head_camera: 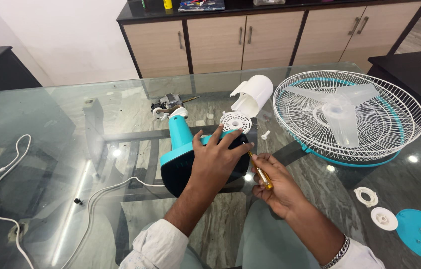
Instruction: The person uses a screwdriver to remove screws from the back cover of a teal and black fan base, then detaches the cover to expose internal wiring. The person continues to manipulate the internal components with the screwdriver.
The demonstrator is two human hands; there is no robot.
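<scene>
The left hand [218, 157] lies spread, fingers released, on the teal and black plastic fan base [185, 159] near the glass table's [46, 114] middle, while the right hand [275, 187], just right of it, grasps a yellow-handled screwdriver [259, 171] pointing far-left toward the base.

Ahead of the left hand's fingers [230, 137], passage is blocked by a perforated white disc [235, 121] and white motor cover [253, 93]. Right of the right hand's fingertips [262, 160], the fan grille [348, 115] crowds in; bare glass table [46, 124] is left open leftward.
</scene>
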